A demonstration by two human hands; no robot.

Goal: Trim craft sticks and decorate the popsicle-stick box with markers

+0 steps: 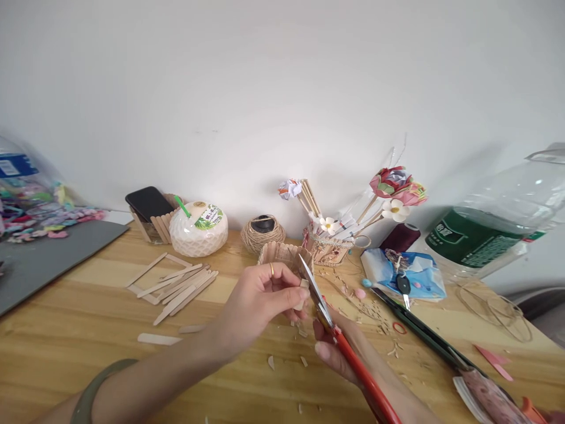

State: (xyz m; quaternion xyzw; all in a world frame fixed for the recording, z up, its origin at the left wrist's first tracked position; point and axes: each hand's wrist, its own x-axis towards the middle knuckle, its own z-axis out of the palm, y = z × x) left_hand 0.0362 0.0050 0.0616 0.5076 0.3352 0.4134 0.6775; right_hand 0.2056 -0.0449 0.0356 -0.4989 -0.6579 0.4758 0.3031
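1. We are pinching a small wooden stick piece (303,292) in our left hand (260,300), fingers closed on it, above the desk (88,330).
2. Our right hand (339,347) is wrapping its grip around red-handled scissors (335,330), blades meeting the piece to trim it.

We observe the left hand (260,300) pinching a small wooden stick piece (303,292) between the blades of red-handled scissors (339,335), gripped by the right hand (339,350). Wood chips (286,353) litter the wooden table (88,330); loose craft sticks (180,287) lie left.
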